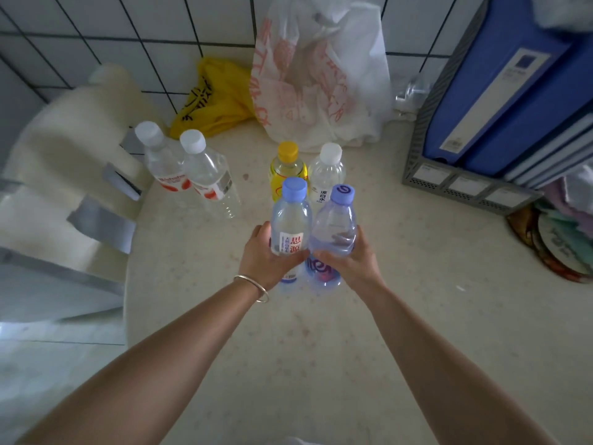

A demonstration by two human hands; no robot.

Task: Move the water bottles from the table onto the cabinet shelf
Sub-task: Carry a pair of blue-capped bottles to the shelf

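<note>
Two blue-capped bottles stand side by side, touching, near the middle of the worktop point(401, 316). The left hand point(268, 255) wraps the red-labelled bottle point(290, 226); the right hand point(348, 260) wraps the bluish bottle point(335, 226). Just beyond stand a yellow-capped bottle point(287, 168) and a white-capped bottle point(327, 173); two clear bottles point(189, 175) stand farther left.

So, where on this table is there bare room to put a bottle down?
Bare table lies right of the right hand, before the file rack, and near the arms. Crowded: around the yellow-cap bottle and white-cap bottle, and by the bags.
</note>
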